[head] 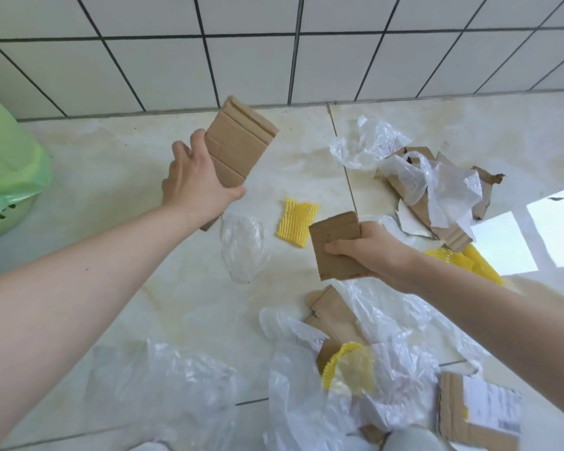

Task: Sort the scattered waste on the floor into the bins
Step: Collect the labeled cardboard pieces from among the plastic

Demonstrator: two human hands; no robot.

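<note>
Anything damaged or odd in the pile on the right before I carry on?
Yes. The cardboard under the clear plastic bags by the wall is torn, with ragged edges and a white inner layer showing. A brownish stain marks the floor beside the right arm. Nothing looks freshly spilled.

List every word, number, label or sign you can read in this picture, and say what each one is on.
No text can be read.
White shipping label on the cardboard piece at bottom right: printed lines and dark blocks, too blurred to read.
Cardboard pieces in the left hand and right hand: plain brown, no print showing.
Green bin, plastic bags, yellow foam nets: no markings visible.
</note>
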